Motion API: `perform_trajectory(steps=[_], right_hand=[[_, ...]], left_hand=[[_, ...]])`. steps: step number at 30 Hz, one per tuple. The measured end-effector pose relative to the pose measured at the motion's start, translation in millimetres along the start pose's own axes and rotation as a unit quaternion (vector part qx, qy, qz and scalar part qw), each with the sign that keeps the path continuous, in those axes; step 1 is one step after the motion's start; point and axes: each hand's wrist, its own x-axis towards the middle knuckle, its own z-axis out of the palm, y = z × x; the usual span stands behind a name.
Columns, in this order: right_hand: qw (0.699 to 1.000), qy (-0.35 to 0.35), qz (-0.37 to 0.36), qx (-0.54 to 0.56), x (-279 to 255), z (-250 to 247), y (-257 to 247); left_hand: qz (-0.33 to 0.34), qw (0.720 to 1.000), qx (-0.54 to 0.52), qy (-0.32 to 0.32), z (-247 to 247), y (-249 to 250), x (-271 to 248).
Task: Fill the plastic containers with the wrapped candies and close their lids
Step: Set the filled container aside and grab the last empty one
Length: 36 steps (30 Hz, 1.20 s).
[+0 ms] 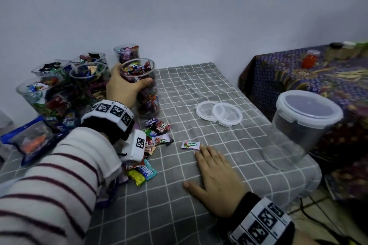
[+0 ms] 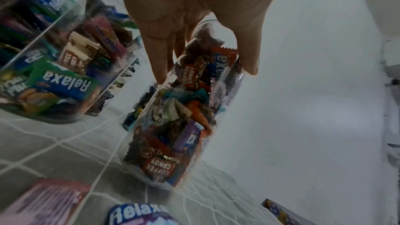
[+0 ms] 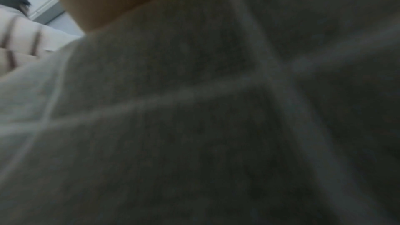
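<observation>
On grey checked cloth (image 1: pixel 179 195): left hand (image 1: pixel 123 87) wrapped round a candy-filled container (image 1: pixel 143 89), right hand (image 1: pixel 217 181) flat, fingers straight, fingertip touching a pink candy (image 1: pixel 190 144).

Grey white-checked tablecloth (image 1: pixel 199 89), white maroon-striped sleeve (image 1: pixel 49 175), pink candy (image 1: pixel 190 144).

filled containers (image 1: pixel 65 85) stand far left; loose candies (image 1: pixel 153 135) before them; two lids (image 1: pixel 219 113) centre; lidded container (image 1: pixel 302 125) right.
</observation>
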Motion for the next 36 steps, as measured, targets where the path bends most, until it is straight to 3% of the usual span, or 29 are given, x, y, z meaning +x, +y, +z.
perform_trajectory(steps=[6,8,11,21,26,29,32,36], right_hand=[[1.000,0.019,0.020,-0.002,1.9,-1.1,0.2],[0.998,0.055,-0.003,0.002,4.1,3.0,0.4],[0.999,0.016,0.001,0.030,0.6,-1.1,0.9],[1.000,0.016,-0.005,0.026,-0.2,1.4,5.7],[0.999,0.031,-0.002,0.015,-2.4,1.9,15.8],[0.998,0.067,0.005,0.006,-2.4,4.6,29.6],[0.999,0.040,0.015,0.020,-8.6,-2.0,46.9],[0.999,0.034,0.024,0.007,-8.1,-6.9,62.4]], left_hand=[[-0.006,0.999,0.027,0.022,14.8,-11.4,25.4],[-0.020,0.999,0.032,0.029,13.1,-20.1,34.0],[-0.045,0.997,0.043,0.038,12.1,-27.8,39.4],[-0.056,0.996,0.068,0.011,11.0,-20.7,28.2],[0.021,0.997,0.046,0.066,4.5,-2.0,11.1],[0.055,0.998,0.010,0.022,6.7,25.5,1.2],[0.097,0.992,-0.033,-0.071,15.9,58.4,-17.3],[0.128,0.964,-0.084,-0.217,38.8,93.8,-49.5]])
